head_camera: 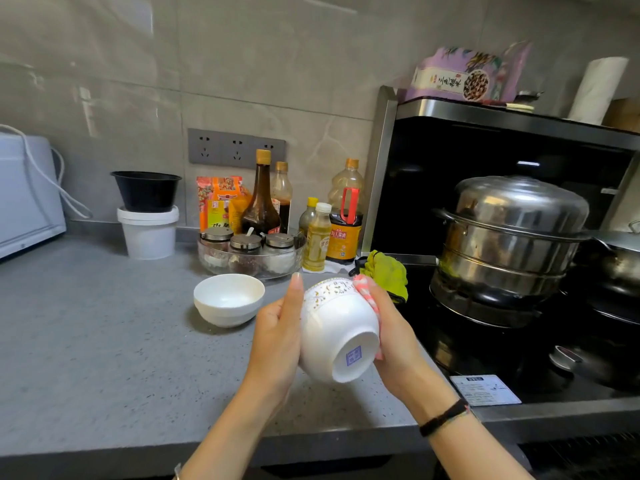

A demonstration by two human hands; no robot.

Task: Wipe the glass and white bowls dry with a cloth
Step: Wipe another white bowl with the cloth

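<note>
grey countertop (104, 323): our left hand (277, 337) cups the patterned white bowl (337, 327) in mid-air, our right hand (394, 337) presses the pink cloth (367, 293) on its side; plain white bowl (228, 299) waits nearby, probably undried.

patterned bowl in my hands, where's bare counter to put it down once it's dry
The grey counter is bare left of the plain white bowl, from the white bucket to the front edge, and also directly under the patterned bowl. It is crowded along the back: condiment tray, bottles, green cloth. The stove lies right.
</note>
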